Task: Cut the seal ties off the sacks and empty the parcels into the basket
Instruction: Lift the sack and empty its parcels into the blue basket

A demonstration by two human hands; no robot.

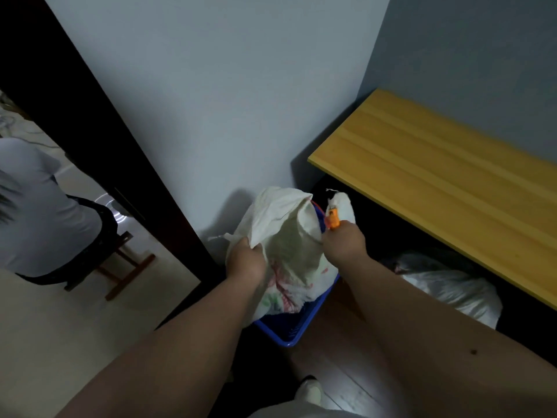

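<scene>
a white woven sack (286,236) stands in a blue basket (289,330) on the floor, right in the corner where the pale wall (226,86) meets a dark door frame (90,116). the sack fills most of the basket and rises well above its rim, its cloth crumpled and its lower part printed with faded red and green marks. the left hand (245,260) grips a bunched fold of the sack's upper left edge, fingers curled over the cloth, with a loose bit of white string (217,237) sticking out just beside the knuckles. the right hand (345,244) is closed round the handle of an orange cutter (332,219), whose tip points up toward the sack's top; the same hand looks to be touching the sack's right edge, though whether it also pinches the cloth cannot be told. just above the cutter a small white tuft of sack cloth (342,206) pokes up with a thread at its top. to the right a yellow wooden bench (452,176) runs along the wall, and under it, in shadow, lies a second white sack (452,288) on its side, well apart from the basket. the floor near the feet is dark wood, and a pale shoe (310,387) shows at the bottom. through the doorway on the left another person in a light shirt (36,206) sits on a wooden stool (126,260).
</scene>
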